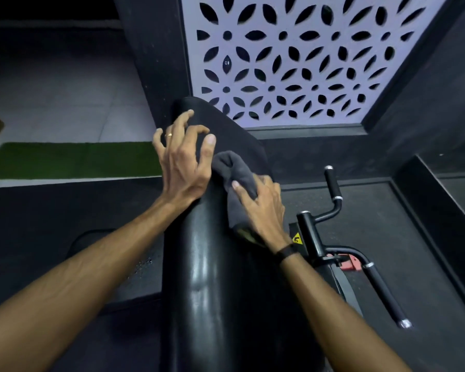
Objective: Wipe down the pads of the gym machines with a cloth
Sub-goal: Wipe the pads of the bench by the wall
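Grey cloth [234, 173] bunched under the right hand [261, 208], whose fingers curl over it and press it to the black pad [212, 264] — just left of it, the left hand [184, 162] rests on the pad's edge, fingers spread, holding nothing.

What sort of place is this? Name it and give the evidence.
Most likely a gym: a long black padded machine pad, metal machine handles with foam grips, and dark rubber-like flooring with a green turf strip.
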